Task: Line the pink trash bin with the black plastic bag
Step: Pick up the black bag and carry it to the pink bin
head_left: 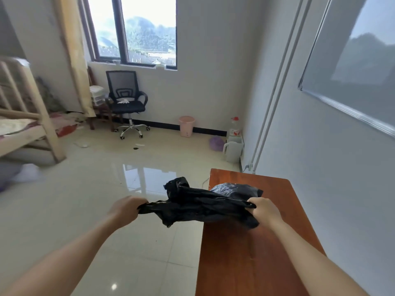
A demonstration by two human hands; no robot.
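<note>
A crumpled black plastic bag is stretched between my two hands at about waist height. My left hand pinches its left end over the floor. My right hand grips its right end above the corner of a brown wooden table. The bag's middle sags and part of it folds upward. The pink trash bin stands far off on the floor against the back wall, below the window, with its opening upward.
A black office chair stands left of the bin. A wooden bed frame fills the left side. A white container, a purple bag and a bottle sit in the right corner. Glossy tiled floor lies between me and the bin.
</note>
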